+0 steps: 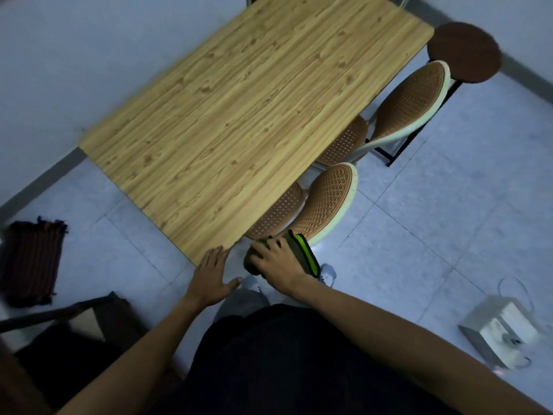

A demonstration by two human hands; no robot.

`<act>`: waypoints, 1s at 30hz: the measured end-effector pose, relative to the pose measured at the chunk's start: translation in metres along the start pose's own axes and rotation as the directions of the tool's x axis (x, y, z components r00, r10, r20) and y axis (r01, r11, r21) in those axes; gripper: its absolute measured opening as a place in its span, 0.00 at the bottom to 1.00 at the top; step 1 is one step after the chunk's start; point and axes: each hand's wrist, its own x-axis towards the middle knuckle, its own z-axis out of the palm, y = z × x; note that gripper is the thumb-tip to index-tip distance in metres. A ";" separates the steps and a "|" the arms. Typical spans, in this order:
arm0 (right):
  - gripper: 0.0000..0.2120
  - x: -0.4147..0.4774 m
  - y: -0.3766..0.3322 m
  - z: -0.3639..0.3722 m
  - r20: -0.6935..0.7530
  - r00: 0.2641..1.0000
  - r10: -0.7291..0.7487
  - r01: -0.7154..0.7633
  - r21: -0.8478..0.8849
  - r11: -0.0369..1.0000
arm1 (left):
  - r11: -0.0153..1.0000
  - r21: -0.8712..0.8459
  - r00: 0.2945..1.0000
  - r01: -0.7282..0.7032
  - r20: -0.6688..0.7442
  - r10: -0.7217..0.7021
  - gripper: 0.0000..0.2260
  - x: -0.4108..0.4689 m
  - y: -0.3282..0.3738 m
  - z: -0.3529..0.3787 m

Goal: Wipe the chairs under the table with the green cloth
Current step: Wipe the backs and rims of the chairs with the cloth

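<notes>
Two woven brown chairs with pale frames are tucked under the right side of a wooden table (pixel 239 100). The near chair (pixel 326 202) shows its backrest and part of its seat; the far chair (pixel 410 100) stands behind it. My right hand (pixel 276 260) is shut on a folded green cloth (pixel 305 254) with a bright green stripe, at the lower edge of the near chair's backrest. My left hand (pixel 211 278) rests flat with fingers spread on the table's near corner, holding nothing.
A round dark brown stool (pixel 463 52) stands beyond the far chair. A dark striped mat (pixel 30 259) lies on the tiled floor at left. A white box with a cord (pixel 502 330) sits at right. Dark furniture (pixel 59 324) is at lower left. The table's left side runs close to the wall.
</notes>
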 end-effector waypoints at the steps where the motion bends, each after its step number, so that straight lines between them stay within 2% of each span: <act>1: 0.18 -0.007 0.009 0.004 -0.037 0.999 -0.038 0.039 0.025 0.999 | 0.999 -0.025 0.999 0.041 -0.010 -0.041 0.51 0.000 0.003 0.002; 3: 0.18 -0.021 0.036 0.009 -0.136 0.984 -0.118 0.131 0.095 0.987 | 0.991 -0.073 0.993 0.109 -0.040 -0.112 0.50 0.003 0.018 0.005; 5: 0.17 -0.035 0.075 0.008 -0.233 0.952 -0.198 0.238 0.158 0.958 | 0.991 -0.105 0.992 0.083 -0.087 -0.093 0.45 0.006 0.046 0.008; 8: 0.17 -0.051 0.138 0.005 -0.263 0.911 -0.317 0.369 0.181 0.912 | 0.989 -0.024 0.978 -0.148 -0.155 0.142 0.39 0.010 0.106 0.014; 10: 0.19 -0.059 0.184 0.005 -0.254 0.902 -0.349 0.396 0.165 0.903 | 0.970 0.067 0.954 -0.234 -0.179 0.243 0.39 0.013 0.142 0.024; 12: 0.20 -0.060 0.225 0.005 -0.220 0.908 -0.357 0.388 0.123 0.913 | 0.977 0.100 0.957 -0.186 -0.207 0.203 0.39 0.016 0.165 0.034; 15: 0.21 -0.050 0.277 0.002 -0.185 0.914 -0.360 0.380 0.086 0.921 | 0.997 0.071 0.946 -0.005 -0.323 0.028 0.36 0.024 0.195 0.038; 17: 0.19 -0.039 0.298 0.002 -0.225 0.938 -0.263 0.308 0.192 0.932 | 0.990 0.018 0.917 0.138 -0.379 -0.121 0.34 0.029 0.214 0.036; 19: 0.18 -0.025 0.314 0.004 -0.255 0.967 -0.016 0.131 0.441 0.888 | 0.958 -0.071 0.869 0.277 -0.407 -0.282 0.34 0.034 0.228 0.036; 20: 0.17 -0.017 0.322 0.005 -0.221 0.968 0.118 0.037 0.589 0.807 | 0.941 -0.104 0.849 0.323 -0.408 -0.337 0.34 0.037 0.233 0.037; 22: 0.16 -0.001 0.331 0.001 -0.053 0.950 0.308 -0.141 0.808 0.572 | 0.923 -0.133 0.837 0.361 -0.390 -0.384 0.35 0.039 0.238 0.038; 24: 0.15 0.019 0.340 -0.007 0.177 0.917 0.357 -0.308 0.884 0.353 | 0.916 -0.127 0.829 0.380 -0.393 -0.398 0.35 0.040 0.239 0.039; 27: 0.18 0.052 0.363 -0.003 0.467 0.795 0.388 -0.522 0.852 0.044 | 0.907 -0.126 0.831 0.402 -0.366 -0.419 0.36 0.040 0.240 0.037; 28: 0.19 0.062 0.370 0.001 0.530 0.761 0.374 -0.574 0.819 0.009 | 0.902 -0.129 0.830 0.412 -0.356 -0.430 0.36 0.041 0.240 0.036; 29: 0.19 0.068 0.373 0.004 0.556 0.750 0.359 -0.605 0.796 0.032 | 0.899 -0.133 0.830 0.417 -0.347 -0.436 0.37 0.040 0.241 0.035; 30: 0.20 0.072 0.375 0.010 0.553 0.761 0.339 -0.615 0.781 0.106 | 0.897 -0.142 0.830 0.419 -0.342 -0.441 0.38 0.040 0.241 0.035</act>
